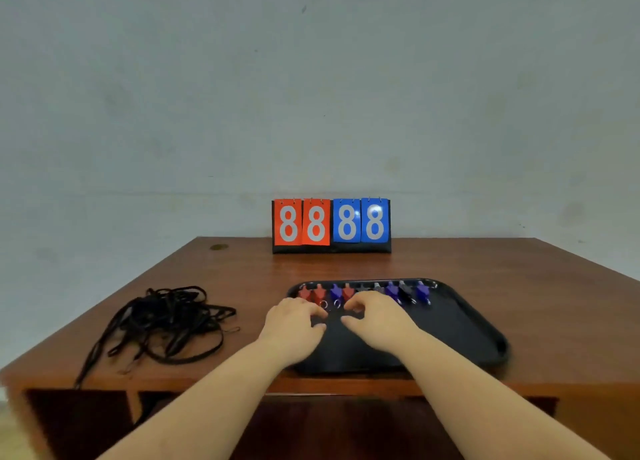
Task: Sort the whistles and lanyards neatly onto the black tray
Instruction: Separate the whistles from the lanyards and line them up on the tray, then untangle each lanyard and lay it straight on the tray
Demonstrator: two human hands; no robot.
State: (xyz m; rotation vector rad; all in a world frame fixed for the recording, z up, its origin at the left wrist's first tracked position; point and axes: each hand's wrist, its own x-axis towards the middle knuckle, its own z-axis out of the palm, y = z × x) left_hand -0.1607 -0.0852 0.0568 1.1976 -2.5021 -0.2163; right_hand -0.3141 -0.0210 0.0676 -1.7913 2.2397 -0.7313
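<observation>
Landmark = black tray (460, 324), sitting on the wooden table (450, 265) near its front edge.

Nearest: both forearms come in over the tray's front rim. Left hand (294, 316) is over the tray's left-centre, fingers curled down toward the tray floor. Right hand (375, 316) is just beside it, also curled, fingertips pointing at the left hand's. Both sets of fingertips meet at something small and dark between them; too blurred to say what it is or whether either hand actually grips it. Grip state: cannot tell for either.

Just past the hands, along the tray's far rim: row of whistles (367, 291), side by side. Red ones (311, 292) at the left end, blue (336, 291) and another red next, dark/grey ones mid-row, blue/purple (422, 290) toward the right. Small metal rings (323, 304) show at the near ends of a few. The hands cover the near ends of the middle whistles.

Left of the tray, well apart, on bare table: tangled pile of black lanyards (166, 321), none on the tray.

Beyond the tray, at the table's back edge against the wall (311, 79): flip scoreboard (331, 226), reads 8 8 on red cards, 8 8 on blue cards.
</observation>
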